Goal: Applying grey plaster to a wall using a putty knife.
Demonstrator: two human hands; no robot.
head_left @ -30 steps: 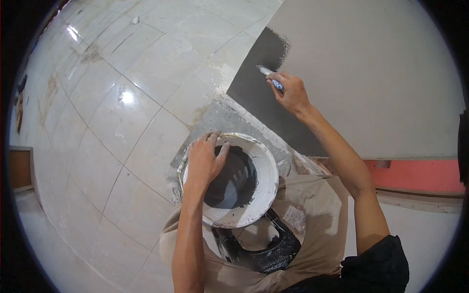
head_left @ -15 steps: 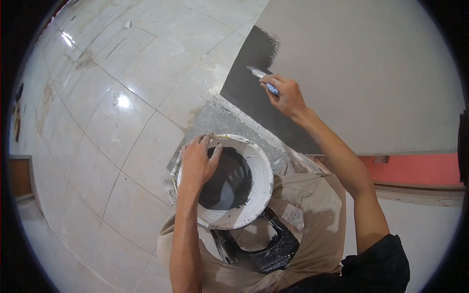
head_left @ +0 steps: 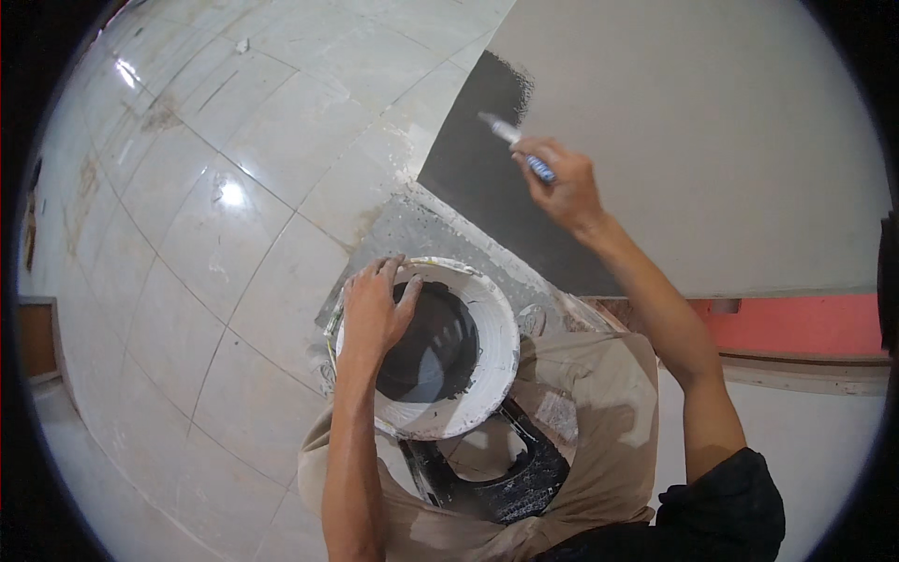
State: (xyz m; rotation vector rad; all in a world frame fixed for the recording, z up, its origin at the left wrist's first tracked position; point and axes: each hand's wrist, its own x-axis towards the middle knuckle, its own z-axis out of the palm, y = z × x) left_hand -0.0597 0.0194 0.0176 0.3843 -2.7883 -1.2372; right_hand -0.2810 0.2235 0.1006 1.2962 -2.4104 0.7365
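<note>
My right hand (head_left: 565, 187) is closed around the blue-and-white handle of a paintbrush (head_left: 513, 136). The brush points up and left, over a dark grey painted patch (head_left: 468, 148) on the lighter wall; whether its blurred tip touches the surface I cannot tell. My left hand (head_left: 373, 309) grips the rim of a white bucket (head_left: 494, 328), thumb inside and fingers over the far left edge. Dark grey paint (head_left: 426, 351) lies in the bucket, and its inner wall is streaked with it.
The light grey wall (head_left: 712, 140) rises at the right, with a pink-red strip (head_left: 805, 323) beyond my right forearm. Glossy tiles (head_left: 234, 281) cover the floor at left. A paint-spattered black object with an opening (head_left: 524, 482) sits between my legs, close to the bucket.
My right hand has moved a little to the right with the paintbrush, whose tip has shifted slightly upward. My left hand stays on the bucket rim.
</note>
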